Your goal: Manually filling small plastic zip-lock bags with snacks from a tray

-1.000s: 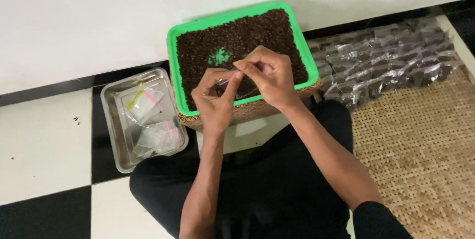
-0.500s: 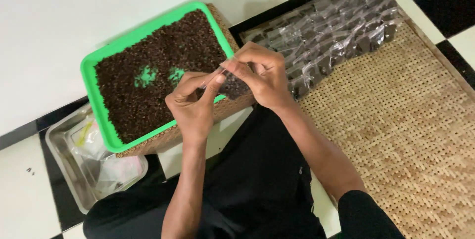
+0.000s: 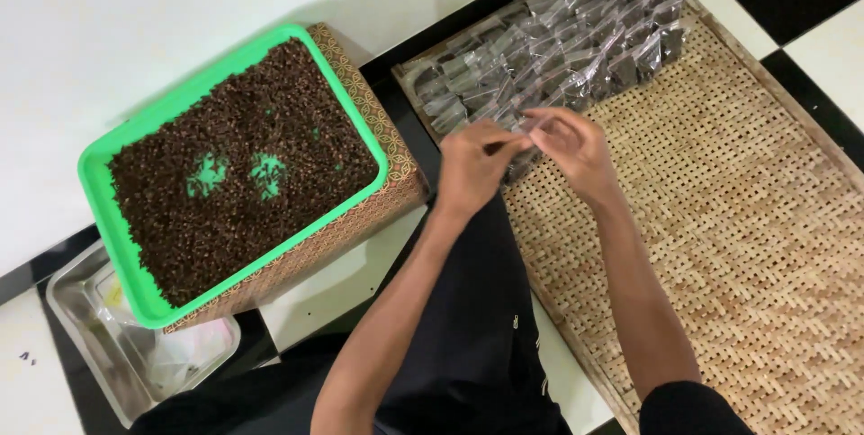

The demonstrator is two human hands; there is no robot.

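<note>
I see my left hand (image 3: 472,168) and right hand (image 3: 569,149) pinching a small clear packet (image 3: 526,140) between their fingertips, just above the near edge of the packet pile (image 3: 558,39) on the woven tray (image 3: 720,219). The green tray of dark grains (image 3: 236,165) sits left of my left hand.

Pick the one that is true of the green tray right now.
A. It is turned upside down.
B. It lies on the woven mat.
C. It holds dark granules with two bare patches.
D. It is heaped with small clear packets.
C: the green tray holds dark granules with two bare green patches showing through.
</note>
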